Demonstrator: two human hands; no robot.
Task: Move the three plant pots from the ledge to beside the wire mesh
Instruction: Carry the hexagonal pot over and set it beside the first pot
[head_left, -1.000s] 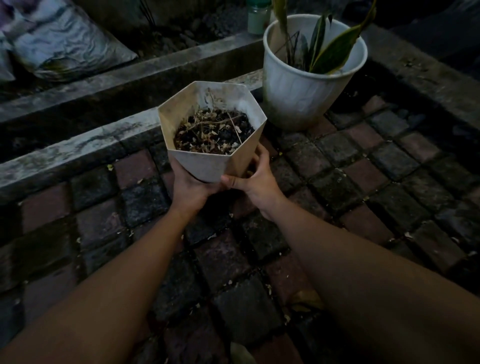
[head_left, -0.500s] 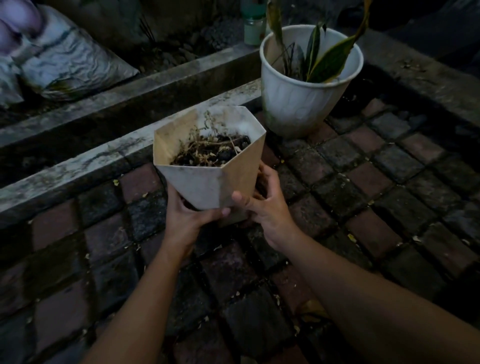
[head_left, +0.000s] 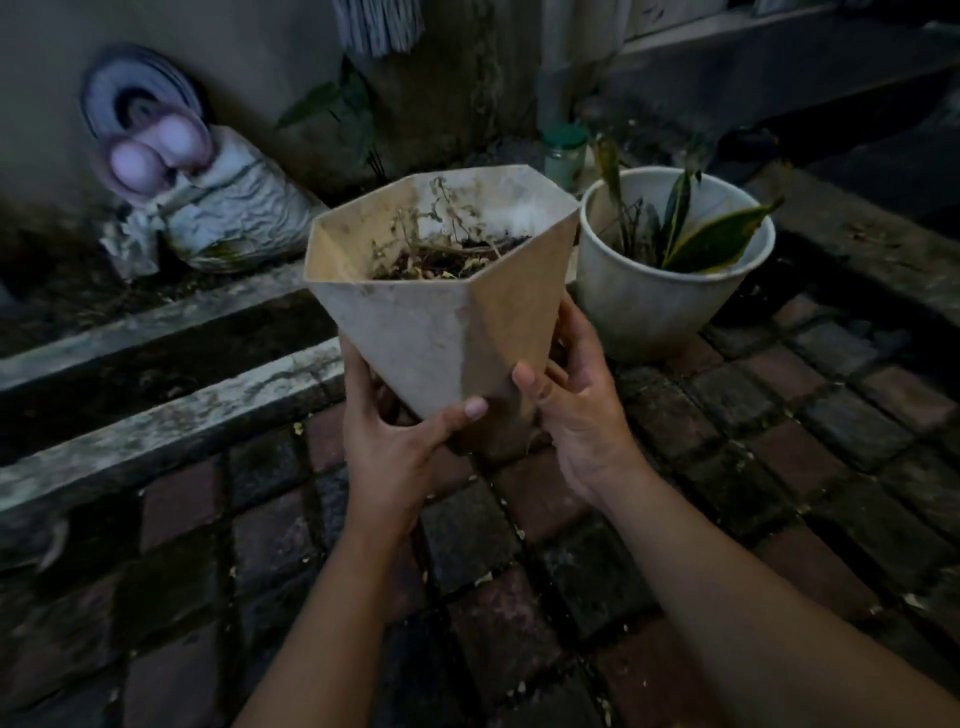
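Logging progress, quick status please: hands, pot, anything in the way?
Left hand and right hand both grip the angular pot near its base. Pot held above the bricks. Round white pot close on the right.

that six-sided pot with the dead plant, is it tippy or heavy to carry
Probably top-heavy: the pot flares wide at the rim and narrows to a small base, so it may tip when set down. Likely weighty: soil sits inside, and the left hand and right hand both grip it low.
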